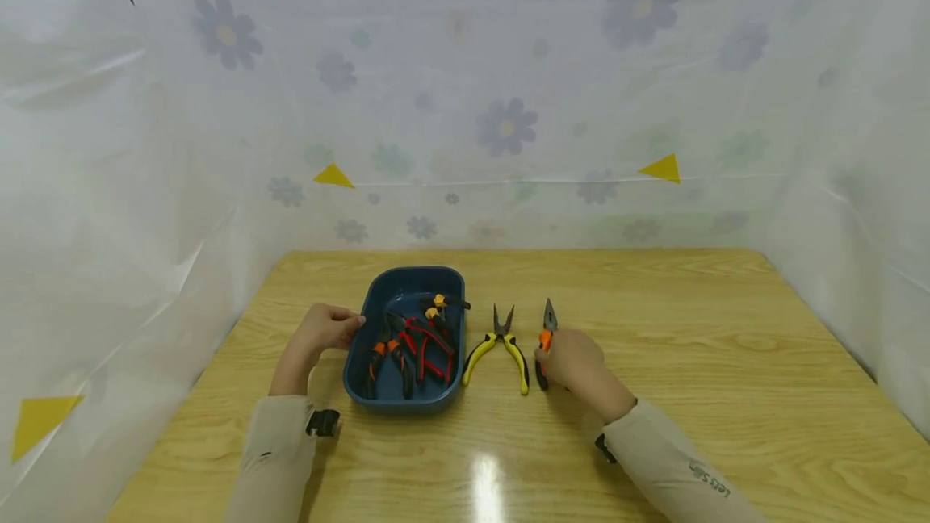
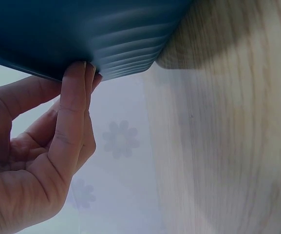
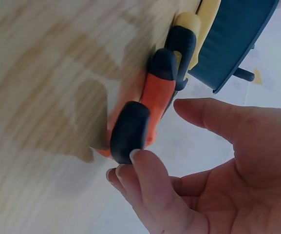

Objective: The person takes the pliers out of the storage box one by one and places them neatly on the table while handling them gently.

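At the left rim of a dark blue tray (image 1: 404, 406), my left hand (image 1: 323, 337) pinches the edge, its fingers (image 2: 72, 102) against the outer wall. Inside the tray lie orange-and-black pliers (image 1: 398, 366), red-handled pliers (image 1: 429, 337) and small pliers with yellow-orange and black handles (image 1: 438, 303). My right hand (image 1: 577, 361) holds orange-and-black needle-nose pliers (image 1: 550, 317) by the handles, jaws pointing away from me. In the right wrist view its fingertips touch one black handle end, with the thumb close to the other side. Yellow-and-black needle-nose pliers (image 1: 501, 335) lie spread between tray and right hand.
Everything stands on a wood-grain table (image 1: 712, 345). White flower-patterned sheeting (image 1: 508, 87) hangs behind and at both sides. One dark handle pokes out over the tray's right rim.
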A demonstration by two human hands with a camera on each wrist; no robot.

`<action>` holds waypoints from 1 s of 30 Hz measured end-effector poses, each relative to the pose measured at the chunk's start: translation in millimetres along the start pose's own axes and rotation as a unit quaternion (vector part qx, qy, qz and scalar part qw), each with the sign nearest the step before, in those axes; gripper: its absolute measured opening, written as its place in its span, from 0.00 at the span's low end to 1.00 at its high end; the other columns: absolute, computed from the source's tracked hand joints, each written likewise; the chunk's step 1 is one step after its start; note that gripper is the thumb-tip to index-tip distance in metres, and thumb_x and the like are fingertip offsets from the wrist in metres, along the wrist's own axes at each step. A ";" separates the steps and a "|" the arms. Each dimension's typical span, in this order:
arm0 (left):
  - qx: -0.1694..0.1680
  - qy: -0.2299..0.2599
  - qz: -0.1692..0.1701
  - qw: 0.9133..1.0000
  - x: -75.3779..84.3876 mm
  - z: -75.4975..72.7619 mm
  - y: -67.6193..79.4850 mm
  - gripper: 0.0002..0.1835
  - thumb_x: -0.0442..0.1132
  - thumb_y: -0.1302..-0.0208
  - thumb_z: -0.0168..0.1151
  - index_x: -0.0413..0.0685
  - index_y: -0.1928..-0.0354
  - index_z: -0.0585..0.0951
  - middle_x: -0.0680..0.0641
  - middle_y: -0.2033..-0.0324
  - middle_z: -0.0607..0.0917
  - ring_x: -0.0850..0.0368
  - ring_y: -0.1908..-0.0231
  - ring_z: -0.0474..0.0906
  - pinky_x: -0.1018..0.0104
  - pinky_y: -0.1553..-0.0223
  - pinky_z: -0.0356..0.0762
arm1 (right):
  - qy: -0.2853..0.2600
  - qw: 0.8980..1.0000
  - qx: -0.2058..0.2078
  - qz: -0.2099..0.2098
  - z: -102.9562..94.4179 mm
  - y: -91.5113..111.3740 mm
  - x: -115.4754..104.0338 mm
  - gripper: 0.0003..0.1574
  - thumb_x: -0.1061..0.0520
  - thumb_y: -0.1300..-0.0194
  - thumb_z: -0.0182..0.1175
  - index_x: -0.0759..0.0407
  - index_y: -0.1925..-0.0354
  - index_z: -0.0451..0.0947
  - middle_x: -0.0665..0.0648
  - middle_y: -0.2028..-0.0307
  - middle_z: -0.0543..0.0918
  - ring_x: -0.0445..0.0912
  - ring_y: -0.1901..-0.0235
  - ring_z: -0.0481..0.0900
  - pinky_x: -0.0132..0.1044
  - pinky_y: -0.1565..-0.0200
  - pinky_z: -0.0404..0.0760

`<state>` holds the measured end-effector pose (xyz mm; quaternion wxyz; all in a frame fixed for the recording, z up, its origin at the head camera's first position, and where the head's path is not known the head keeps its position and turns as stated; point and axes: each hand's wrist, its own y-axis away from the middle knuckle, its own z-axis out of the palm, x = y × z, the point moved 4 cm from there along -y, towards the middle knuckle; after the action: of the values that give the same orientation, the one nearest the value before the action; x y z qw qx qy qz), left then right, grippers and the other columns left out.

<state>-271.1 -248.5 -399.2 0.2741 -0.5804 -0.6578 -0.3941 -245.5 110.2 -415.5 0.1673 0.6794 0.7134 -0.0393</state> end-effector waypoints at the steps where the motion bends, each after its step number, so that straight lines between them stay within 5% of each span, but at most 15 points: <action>1: 0.001 -0.001 0.001 1.000 0.0 -0.1 -0.1 0.18 0.40 0.38 0.54 0.32 0.53 0.76 0.37 0.64 0.80 0.54 0.70 0.78 0.58 0.65 0.79 | 0.002 1.000 0.002 0.003 -1.4 -0.2 -0.2 0.26 0.45 0.39 0.52 0.56 0.87 0.66 0.51 0.90 0.64 0.40 0.90 0.61 0.28 0.90 0.56; 12: 0.002 0.003 -0.004 1.000 -0.1 -0.8 -0.1 0.17 0.39 0.38 0.54 0.32 0.53 0.76 0.38 0.63 0.80 0.54 0.70 0.78 0.59 0.65 0.79 | -0.002 0.999 0.041 -0.020 -16.3 2.1 -9.1 0.24 0.50 0.38 0.52 0.57 0.88 0.64 0.51 0.89 0.61 0.40 0.91 0.58 0.27 0.90 0.53; 21: 0.003 0.004 -0.004 1.000 -2.0 1.8 -0.1 0.17 0.39 0.39 0.55 0.31 0.54 0.77 0.39 0.66 0.80 0.56 0.72 0.78 0.56 0.64 0.79 | -0.026 0.994 0.091 -0.055 -35.3 -0.1 -37.4 0.20 0.52 0.37 0.52 0.63 0.81 0.69 0.55 0.87 0.67 0.43 0.91 0.63 0.29 0.91 0.59; 30: 0.010 0.008 -0.002 1.000 -0.4 0.9 1.0 0.18 0.40 0.39 0.55 0.31 0.53 0.76 0.40 0.67 0.80 0.57 0.74 0.77 0.56 0.65 0.79 | -0.089 0.979 0.123 -0.138 -38.8 -16.2 -75.3 0.22 0.50 0.36 0.51 0.69 0.55 0.71 0.62 0.61 0.72 0.52 0.63 0.71 0.41 0.65 0.76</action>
<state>-270.0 -247.9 -399.8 0.2840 -0.5734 -0.6606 -0.3927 -267.1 48.0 -359.8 0.1379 0.5835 0.7724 -0.2096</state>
